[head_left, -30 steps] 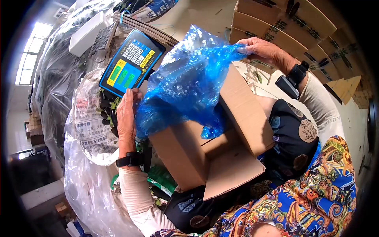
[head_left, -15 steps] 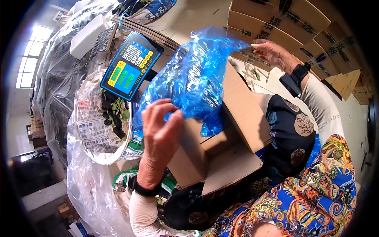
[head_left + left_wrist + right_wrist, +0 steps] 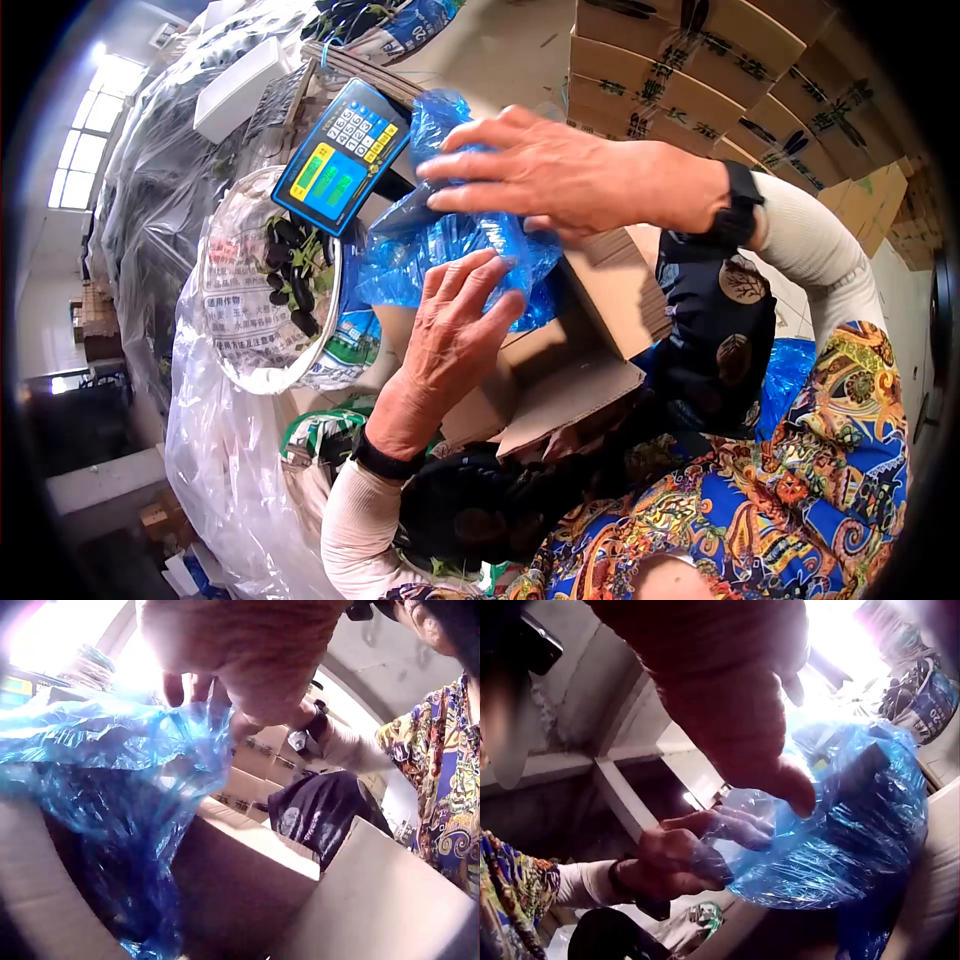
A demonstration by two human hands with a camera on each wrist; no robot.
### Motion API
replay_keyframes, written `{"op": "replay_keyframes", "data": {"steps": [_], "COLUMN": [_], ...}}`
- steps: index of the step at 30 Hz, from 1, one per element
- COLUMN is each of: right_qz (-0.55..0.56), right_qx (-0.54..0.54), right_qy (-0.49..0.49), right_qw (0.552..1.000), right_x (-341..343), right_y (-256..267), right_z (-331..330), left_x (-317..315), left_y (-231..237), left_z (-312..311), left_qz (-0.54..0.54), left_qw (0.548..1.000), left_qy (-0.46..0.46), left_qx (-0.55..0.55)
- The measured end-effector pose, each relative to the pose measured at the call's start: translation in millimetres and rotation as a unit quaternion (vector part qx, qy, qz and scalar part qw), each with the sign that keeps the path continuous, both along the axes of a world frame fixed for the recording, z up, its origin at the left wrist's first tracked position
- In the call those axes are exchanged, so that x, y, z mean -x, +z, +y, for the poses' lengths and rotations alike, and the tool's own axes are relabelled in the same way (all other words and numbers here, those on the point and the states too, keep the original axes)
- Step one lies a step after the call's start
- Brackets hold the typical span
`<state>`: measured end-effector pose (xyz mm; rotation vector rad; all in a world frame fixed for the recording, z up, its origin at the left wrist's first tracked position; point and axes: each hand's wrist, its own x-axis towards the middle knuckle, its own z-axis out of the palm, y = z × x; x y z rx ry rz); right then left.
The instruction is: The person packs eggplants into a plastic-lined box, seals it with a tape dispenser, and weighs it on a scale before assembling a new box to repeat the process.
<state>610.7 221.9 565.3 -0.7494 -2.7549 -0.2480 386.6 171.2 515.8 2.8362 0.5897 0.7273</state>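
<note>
A crumpled blue plastic bag (image 3: 440,250) hangs over and partly inside an open cardboard box (image 3: 620,290). My right hand (image 3: 580,180) reaches across the bag's upper part, fingers extended and spread. My left hand (image 3: 440,350) is at the bag's near side, fingers slightly bent. In the right wrist view, thin film of the bag (image 3: 817,862) lies over the fingers of my left hand (image 3: 675,855); whether they pinch it is unclear. The left wrist view shows the bag (image 3: 127,780) hanging down between the box walls (image 3: 247,877).
A scale display (image 3: 340,160) stands beyond the bag on the left. Below it is a white-rimmed, lined basket (image 3: 235,300) with dark eggplants (image 3: 295,265). Stacked cartons (image 3: 680,80) stand at the upper right, and clear plastic sheeting (image 3: 220,460) hangs at the left.
My right hand has swung left from the bag's far corner to over its middle. My left hand has moved from the bag's left edge to its near side. The bag has bunched up lower.
</note>
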Motion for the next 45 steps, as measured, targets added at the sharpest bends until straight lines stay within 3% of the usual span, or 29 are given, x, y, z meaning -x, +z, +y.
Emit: {"op": "replay_keyframes", "data": {"steps": [3, 6, 8, 10, 13, 14, 16, 19, 22, 25, 28, 32, 36, 39, 45], "right_qz": [-0.077, -0.283, -0.24, -0.203, -0.155, -0.162, -0.173, -0.168, -0.185, -0.22, -0.2, -0.089, -0.085, -0.101, -0.199], "right_qx": [-0.065, 0.063, 0.042, 0.069, 0.126, 0.142, 0.176, 0.168, 0.149, 0.167, 0.174, 0.22, 0.255, 0.266, 0.301], "right_qy": [0.03, -0.098, -0.1, -0.104, -0.093, -0.102, -0.12, -0.12, -0.134, -0.137, -0.118, -0.039, -0.052, -0.048, -0.065], "right_qw": [0.994, 0.952, 0.965, 0.971, 0.975, 0.971, 0.962, 0.964, 0.962, 0.951, 0.957, 0.971, 0.962, 0.957, 0.93], "right_x": [13, 8, -11, -22, -31, -30, -26, -26, -36, -57, -60, -65, -66, -72, -78], "right_y": [-26, -22, -26, -32, -39, -35, -26, -29, -33, -42, -33, -24, -18, -21, -68], "right_z": [16, 16, 12, 4, -5, -7, -13, -15, -14, -17, -39, -72, -106, -128, -155], "left_x": [4, 13, 17, 22, 29, 27, 16, 20, 45, 62, 74, 85, 84, 83, 87], "left_y": [-7, -17, -27, -31, -50, -48, -29, -43, -78, -52, -19, 10, 23, 21, -43], "left_z": [-7, -13, -16, -15, 5, 13, 18, 31, 43, 21, -13, -51, -86, -110, -116], "left_qz": [0.002, 0.016, -0.002, -0.036, -0.045, -0.049, -0.075, -0.005, 0.132, 0.123, 0.145, 0.154, 0.212, 0.283, 0.41], "left_qw": [1.0, 0.999, 0.991, 0.933, 0.944, 0.968, 0.977, 0.985, 0.955, 0.942, 0.943, 0.936, 0.917, 0.906, 0.859], "left_qy": [0.004, 0.015, 0.031, 0.122, 0.23, 0.223, 0.201, 0.16, 0.124, 0.113, 0.125, 0.1, 0.058, 0.049, -0.02], "left_qx": [-0.01, 0.045, 0.133, 0.336, 0.231, 0.103, 0.011, 0.066, 0.236, 0.291, 0.271, 0.3, 0.334, 0.311, 0.305]}}
